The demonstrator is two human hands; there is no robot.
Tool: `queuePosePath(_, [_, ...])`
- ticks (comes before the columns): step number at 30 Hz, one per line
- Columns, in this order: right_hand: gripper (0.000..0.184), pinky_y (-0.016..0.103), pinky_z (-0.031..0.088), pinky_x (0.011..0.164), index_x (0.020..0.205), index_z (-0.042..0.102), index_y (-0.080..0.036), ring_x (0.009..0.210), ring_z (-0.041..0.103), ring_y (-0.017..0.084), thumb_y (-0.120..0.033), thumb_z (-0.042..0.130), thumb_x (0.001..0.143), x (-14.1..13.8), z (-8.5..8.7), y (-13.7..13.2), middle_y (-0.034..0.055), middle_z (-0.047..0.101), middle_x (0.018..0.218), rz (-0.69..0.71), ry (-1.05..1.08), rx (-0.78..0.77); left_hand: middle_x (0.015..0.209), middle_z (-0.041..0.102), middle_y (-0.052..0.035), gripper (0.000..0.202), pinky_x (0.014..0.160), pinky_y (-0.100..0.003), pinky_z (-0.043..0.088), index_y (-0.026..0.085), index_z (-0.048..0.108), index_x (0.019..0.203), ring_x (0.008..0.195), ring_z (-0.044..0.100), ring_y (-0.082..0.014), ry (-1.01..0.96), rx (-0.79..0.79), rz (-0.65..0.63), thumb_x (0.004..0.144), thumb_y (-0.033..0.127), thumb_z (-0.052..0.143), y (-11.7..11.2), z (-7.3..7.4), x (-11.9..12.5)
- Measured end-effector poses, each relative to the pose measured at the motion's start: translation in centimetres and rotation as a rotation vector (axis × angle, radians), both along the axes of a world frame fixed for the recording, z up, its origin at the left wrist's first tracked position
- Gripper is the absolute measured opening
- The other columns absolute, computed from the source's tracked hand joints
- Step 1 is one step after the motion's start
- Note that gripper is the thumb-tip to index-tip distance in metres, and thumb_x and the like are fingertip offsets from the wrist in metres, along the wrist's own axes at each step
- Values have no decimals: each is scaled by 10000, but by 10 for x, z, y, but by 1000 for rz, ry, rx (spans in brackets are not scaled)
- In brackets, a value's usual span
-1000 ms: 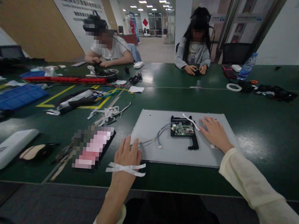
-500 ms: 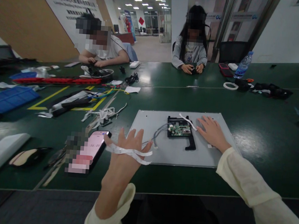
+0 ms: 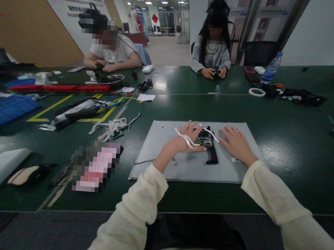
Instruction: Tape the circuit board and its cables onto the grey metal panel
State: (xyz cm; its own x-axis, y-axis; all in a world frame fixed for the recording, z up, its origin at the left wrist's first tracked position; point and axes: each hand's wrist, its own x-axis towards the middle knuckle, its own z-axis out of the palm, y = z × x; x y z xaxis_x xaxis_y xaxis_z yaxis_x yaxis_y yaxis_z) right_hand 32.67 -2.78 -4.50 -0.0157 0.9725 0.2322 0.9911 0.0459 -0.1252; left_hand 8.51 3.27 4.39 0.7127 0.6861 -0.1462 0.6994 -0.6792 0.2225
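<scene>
If the left hand [image 3: 179, 143] is pushed down or dragged, the green board [image 3: 202, 142] could be bent or the grey cable [image 3: 143, 162] tugged. The black frame [image 3: 213, 156] is set on the grey panel [image 3: 229, 175], its leg pointed toward the person, and the panel's long axis is laid left to right. Each hand's grip is spread, the right hand [image 3: 237, 144] being placed near the white strip [image 3: 212, 132].

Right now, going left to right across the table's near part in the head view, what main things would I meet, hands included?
White rounded case, beige-and-black computer mouse, smartphone, left hand, right hand. The black bracket is left out, since the left hand overlaps it.
</scene>
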Motion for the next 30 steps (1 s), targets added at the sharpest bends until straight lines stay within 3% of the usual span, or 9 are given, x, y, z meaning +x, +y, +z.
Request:
queuePosePath(5, [547,514,289,1076,1410,449,-253,1374,302,315,-515,291,957,0,2,0,87,384,1488,3,-5,0,1584,135,-149,933,1106,-643,155,227,224,1491,1452,71,-383,-75,-30,-30,755,706,538,2,-32,-3])
queuePosePath(9, [557,512,290,1076,1417,444,-243,1378,294,320,-514,287,957,0,3,0,89,378,1492,3,-9,-15,1581,153,-143,916,1114,-633,152,229,256,1484,1451,102,-370,-95,1,-55,755,705,540,4,-44,-5])
queuePosePath(18, [533,522,289,1079,1398,472,-245,1377,304,321,-496,311,956,3,2,1,78,399,1481,23,38,-10,1583,166,-124,881,1110,-633,162,254,266,1480,1450,117,-359,-100,10,-67,767,695,539,2,-38,-4])
queuePosePath(24, [473,402,369,1065,1336,531,-194,1251,487,233,-406,319,970,-1,12,-2,81,555,1342,112,260,93,1568,226,-109,847,1084,-692,139,280,314,1453,1443,150,-369,-130,25,-54,748,654,599,0,-31,-4])
queuePosePath(27, [445,376,413,1033,1328,538,-208,1195,536,214,-379,347,964,-6,18,-4,75,591,1291,176,356,150,1550,283,-92,724,1093,-668,175,271,345,1430,1441,184,-344,-201,38,-53,809,562,576,-1,-25,-1])
queuePosePath(30, [412,401,423,1032,1305,553,-212,1182,547,219,-353,407,947,-10,20,-5,80,601,1270,271,427,175,1508,372,-88,500,1119,-569,241,228,398,1388,1420,276,-267,-284,122,-17,922,404,444,0,-26,9])
